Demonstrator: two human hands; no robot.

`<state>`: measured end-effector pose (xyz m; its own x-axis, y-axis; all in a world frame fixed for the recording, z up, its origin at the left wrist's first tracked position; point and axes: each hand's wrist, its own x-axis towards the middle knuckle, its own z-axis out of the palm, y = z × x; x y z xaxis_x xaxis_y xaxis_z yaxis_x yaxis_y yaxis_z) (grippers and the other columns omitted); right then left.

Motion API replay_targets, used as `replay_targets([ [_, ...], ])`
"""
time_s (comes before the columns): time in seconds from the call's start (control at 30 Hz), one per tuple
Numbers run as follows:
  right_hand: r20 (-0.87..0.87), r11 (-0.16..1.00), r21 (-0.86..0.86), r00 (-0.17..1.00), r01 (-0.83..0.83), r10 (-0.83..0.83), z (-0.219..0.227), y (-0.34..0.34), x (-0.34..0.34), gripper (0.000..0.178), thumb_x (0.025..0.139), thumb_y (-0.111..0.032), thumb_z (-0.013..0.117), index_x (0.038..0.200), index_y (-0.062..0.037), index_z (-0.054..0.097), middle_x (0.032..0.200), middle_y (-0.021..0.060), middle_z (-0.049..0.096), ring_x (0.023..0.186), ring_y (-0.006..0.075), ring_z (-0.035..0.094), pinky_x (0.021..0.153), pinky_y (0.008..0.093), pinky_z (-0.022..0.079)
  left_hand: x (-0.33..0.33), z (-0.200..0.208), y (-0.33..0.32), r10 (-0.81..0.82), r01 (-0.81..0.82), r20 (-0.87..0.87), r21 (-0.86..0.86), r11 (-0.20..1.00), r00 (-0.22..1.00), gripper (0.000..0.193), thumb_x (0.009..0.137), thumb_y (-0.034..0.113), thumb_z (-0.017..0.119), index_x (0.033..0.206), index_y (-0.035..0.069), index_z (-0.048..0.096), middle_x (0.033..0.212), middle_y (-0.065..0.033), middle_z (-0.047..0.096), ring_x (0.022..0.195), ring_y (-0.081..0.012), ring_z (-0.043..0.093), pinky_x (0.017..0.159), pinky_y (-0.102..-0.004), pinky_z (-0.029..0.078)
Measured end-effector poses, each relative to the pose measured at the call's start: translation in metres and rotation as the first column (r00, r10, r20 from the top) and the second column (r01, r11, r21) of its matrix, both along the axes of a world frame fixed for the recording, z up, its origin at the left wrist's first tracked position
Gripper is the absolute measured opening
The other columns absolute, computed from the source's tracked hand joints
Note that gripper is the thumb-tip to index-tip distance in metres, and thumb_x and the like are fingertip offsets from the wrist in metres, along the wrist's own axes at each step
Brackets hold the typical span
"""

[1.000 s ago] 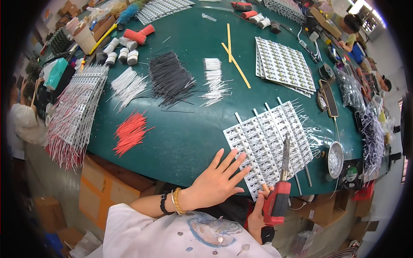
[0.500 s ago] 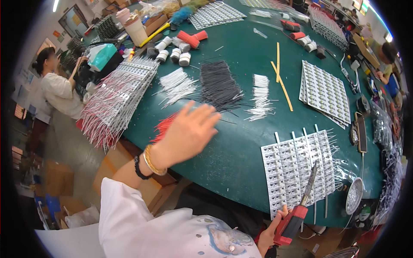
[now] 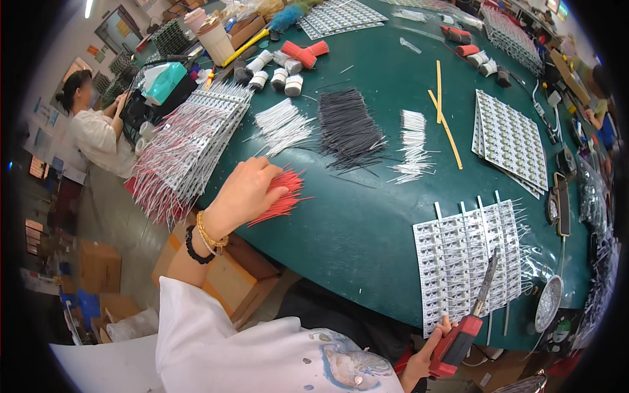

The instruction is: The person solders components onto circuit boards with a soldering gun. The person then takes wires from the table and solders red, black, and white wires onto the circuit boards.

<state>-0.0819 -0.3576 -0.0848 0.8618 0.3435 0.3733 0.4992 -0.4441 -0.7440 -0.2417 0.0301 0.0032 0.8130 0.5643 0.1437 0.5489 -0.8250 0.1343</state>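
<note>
My left hand (image 3: 246, 192) rests on a pile of short red wires (image 3: 283, 195), fingers curled down onto them; the fingertips are partly hidden. In my right hand (image 3: 422, 357) is a soldering iron (image 3: 457, 344) with a red and black handle, its metal barrel pointing away from me. The iron's tip lies over a panel of small white circuit boards (image 3: 445, 262) with white strips and wires across it. Beyond the red wires lie two bundles of white wires (image 3: 283, 128) (image 3: 413, 147) and a large pile of black wires (image 3: 350, 129).
A stack of wired boards (image 3: 193, 141) stands at the left edge. Bare board panels (image 3: 511, 141), two crossed yellow strips (image 3: 440, 111) and a round metal mesh strainer (image 3: 548, 303) are on the right. Tied wire rolls (image 3: 286, 77) sit farther back. A person (image 3: 98, 131) works at left.
My left hand has moved left and toward the red wires, its spread fingers now curled onto them. The view has shifted slightly. My right hand keeps the soldering iron over the panel.
</note>
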Motion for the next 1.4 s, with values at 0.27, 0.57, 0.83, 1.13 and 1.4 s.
replay_targets([
  [0.27, 0.033, 0.996, -0.085, 0.998, -0.041, 0.044, 0.001, -0.005, 0.004, 0.014, 0.094, -0.002, 0.052, 0.097, 0.0099, 0.059, 0.107, 0.022, 0.066, 0.105, 0.034, 0.06, 0.097, 0.044, 0.043, -0.001, -0.016, -0.002, -0.095, 0.083, 0.068, 0.157, 0.984, 0.993, 0.011, 0.076, 0.011, 0.071, 0.08, 0.004, 0.063, 0.078, -0.0078, 0.058, 0.075, -0.0269, 0.055, 0.072, -0.0366, 0.043],
  [0.57, -0.014, 0.995, 0.033, 0.996, -0.092, 0.092, -0.004, -0.007, 0.002, 0.009, 0.095, 0.0, 0.049, 0.095, 0.0063, 0.055, 0.111, 0.0262, 0.063, 0.11, 0.0358, 0.057, 0.1, 0.0453, 0.039, 0.012, 0.002, 0.011, -0.07, 0.081, -0.078, 0.145, 0.986, 0.994, 0.007, 0.08, 0.01, 0.066, 0.077, 0.005, 0.061, 0.068, -0.0101, 0.057, 0.07, -0.0302, 0.057, 0.066, -0.039, 0.043],
  [0.83, -0.228, 0.99, 0.13, 0.97, -0.05, 0.079, -0.002, -0.006, -0.001, 0.009, 0.094, 0.001, 0.05, 0.102, 0.0057, 0.049, 0.111, 0.0226, 0.06, 0.115, 0.0332, 0.055, 0.101, 0.044, 0.037, 0.064, 0.058, 0.012, -0.119, 0.299, -0.462, 0.34, 0.892, 0.879, 0.018, 0.069, 0.002, 0.064, 0.085, 0.006, 0.059, 0.083, -0.0086, 0.061, 0.084, -0.0254, 0.058, 0.078, -0.037, 0.04],
  [1.13, -0.154, 0.982, 0.155, 0.979, -0.108, 0.132, 0.0, -0.009, -0.005, 0.021, 0.093, 0.003, 0.051, 0.11, 0.0057, 0.039, 0.1, 0.0163, 0.058, 0.113, 0.0338, 0.056, 0.101, 0.0454, 0.038, 0.099, 0.023, -0.007, -0.075, 0.651, -0.841, 0.355, 0.671, 0.536, 0.01, 0.08, 0.013, 0.059, 0.074, 0.009, 0.066, 0.072, -0.0041, 0.064, 0.079, -0.0188, 0.063, 0.083, -0.0413, 0.04],
  [1.4, -0.121, 0.992, 0.097, 0.989, -0.079, 0.09, 0.011, -0.011, -0.006, 0.01, 0.094, 0.002, 0.047, 0.101, 0.0078, 0.05, 0.104, 0.0209, 0.06, 0.115, 0.0361, 0.054, 0.103, 0.0491, 0.036, 0.079, 0.045, -0.005, -0.383, 0.406, -0.375, -0.021, 0.914, 0.844, 0.012, 0.084, 0.01, 0.061, 0.094, 0.004, 0.057, 0.076, -0.0125, 0.067, 0.069, -0.0309, 0.065, 0.059, -0.0371, 0.048],
])
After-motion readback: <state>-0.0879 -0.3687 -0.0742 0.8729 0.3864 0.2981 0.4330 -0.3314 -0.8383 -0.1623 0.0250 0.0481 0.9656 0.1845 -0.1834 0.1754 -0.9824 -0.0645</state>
